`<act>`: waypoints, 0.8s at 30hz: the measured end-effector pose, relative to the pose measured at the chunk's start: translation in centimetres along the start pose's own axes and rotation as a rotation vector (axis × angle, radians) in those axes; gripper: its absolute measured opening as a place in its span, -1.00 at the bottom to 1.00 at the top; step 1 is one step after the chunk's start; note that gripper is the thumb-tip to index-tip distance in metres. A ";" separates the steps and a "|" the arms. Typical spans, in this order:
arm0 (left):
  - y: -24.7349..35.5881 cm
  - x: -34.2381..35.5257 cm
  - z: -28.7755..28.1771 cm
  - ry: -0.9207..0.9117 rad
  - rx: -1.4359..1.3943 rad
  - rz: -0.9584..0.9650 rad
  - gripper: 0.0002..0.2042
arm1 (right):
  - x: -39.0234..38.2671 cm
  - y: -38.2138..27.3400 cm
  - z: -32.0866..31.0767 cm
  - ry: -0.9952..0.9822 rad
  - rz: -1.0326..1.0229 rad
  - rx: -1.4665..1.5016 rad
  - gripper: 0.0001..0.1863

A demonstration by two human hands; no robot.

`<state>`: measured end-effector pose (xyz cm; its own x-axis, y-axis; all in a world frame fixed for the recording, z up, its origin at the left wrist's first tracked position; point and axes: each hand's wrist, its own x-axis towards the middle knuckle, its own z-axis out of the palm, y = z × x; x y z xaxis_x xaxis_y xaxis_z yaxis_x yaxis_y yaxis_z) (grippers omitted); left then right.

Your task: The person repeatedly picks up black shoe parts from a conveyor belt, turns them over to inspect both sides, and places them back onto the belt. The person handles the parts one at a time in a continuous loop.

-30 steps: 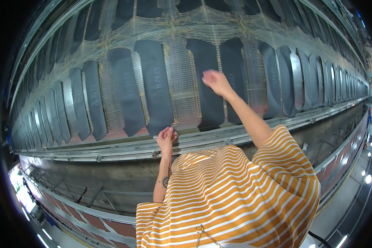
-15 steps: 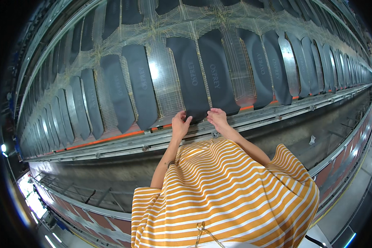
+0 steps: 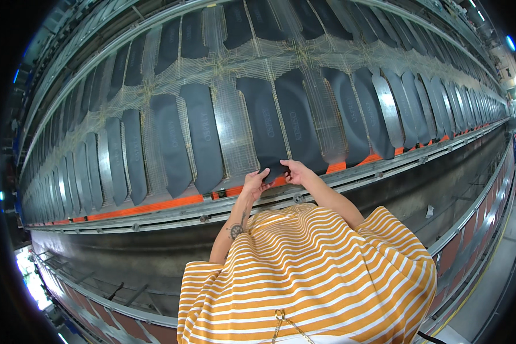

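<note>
Head view: a person in an orange-and-white striped shirt leans over a long metal rack.
Left hand: fingers curled onto the near, lower tip of a dark insole-shaped piece, pinching its edge from the left.
Right hand: fingers bent and pressed on the same tip from the right, just beside the left hand.
Dark piece: lies flat on the wire mesh, its long axis running far to near, its near tip at the orange strip.
Neighbours: a second dark piece touches it on the right; another lies to the left, a bare band of mesh between.
Rack: rows of like pieces curve away left and right; a grey metal rail runs along the near edge.
</note>
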<state>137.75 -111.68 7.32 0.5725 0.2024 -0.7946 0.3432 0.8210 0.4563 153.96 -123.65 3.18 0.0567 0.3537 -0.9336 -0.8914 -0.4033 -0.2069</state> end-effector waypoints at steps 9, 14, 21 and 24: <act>14.4 -13.2 6.4 -0.134 -0.256 0.625 -0.83 | -19.7 -9.0 13.2 -0.090 -0.841 -0.234 -0.66; 8.8 -19.2 3.1 -0.243 -0.146 0.783 -0.76 | -22.7 -4.3 12.7 -0.715 -0.650 0.174 -0.07; 2.7 -21.7 -3.3 -0.292 0.181 0.360 -0.67 | -3.9 -12.4 8.7 -0.700 -0.288 0.213 -0.31; 0.4 -19.3 -3.8 -0.137 0.100 0.379 -0.72 | 0.5 -18.2 9.5 -0.478 -0.313 0.074 -0.71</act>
<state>124.02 -113.22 21.28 0.7638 0.4020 -0.5049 0.1559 0.6443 0.7487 165.95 -108.14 9.29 0.1283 0.7959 -0.5917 -0.8949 -0.1642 -0.4149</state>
